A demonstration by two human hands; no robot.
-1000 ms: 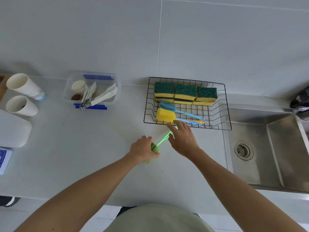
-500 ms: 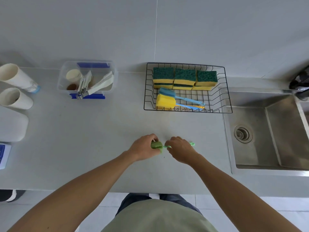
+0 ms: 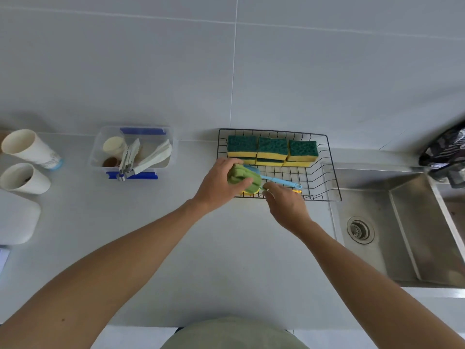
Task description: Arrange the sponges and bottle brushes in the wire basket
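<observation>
A black wire basket stands on the counter against the wall. Green-and-yellow sponges are stacked along its back. A blue bottle brush lies in front of them, and a yellow brush shows only as small bits under my hands. My left hand grips the green sponge head of a green bottle brush over the basket's front left corner. My right hand pinches that brush's handle at the basket's front rim; the handle is mostly hidden.
A clear plastic box with tongs and small items sits left of the basket. Two white paper cups lie at the far left, with a white board below them. A steel sink lies right of the basket.
Both hands lifted the green brush from the counter near me and carried it away to the basket's front left corner. The view shifted with my head.
</observation>
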